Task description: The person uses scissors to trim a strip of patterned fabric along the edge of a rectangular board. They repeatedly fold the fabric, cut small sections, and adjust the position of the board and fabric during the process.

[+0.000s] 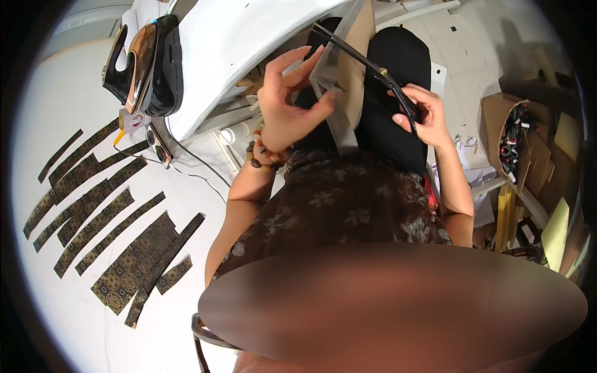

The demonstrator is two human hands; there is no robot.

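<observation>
My left hand (pixel 283 102) is raised above my lap, its thumb and fingers curled round the edge of a grey, partly see-through folded strip (pixel 324 71). The strip hangs down toward my waist. In my right hand (pixel 429 115) are long dark scissors (pixel 357 55), with the handles in my fingers. Their blades point to the upper left and cross over the top of the strip. Whether the blades touch it, I cannot tell. Behind the strip, a tan sheet (pixel 355 74) stands between my black-clad legs.
On the white table at left lie several dark patterned fabric pieces (pixel 134 264). A black-and-copper iron-like appliance (pixel 152 68) stands beyond them, with cables (pixel 193 152) running near the table edge. At right, an open cardboard box (pixel 497 130) holds small dark items.
</observation>
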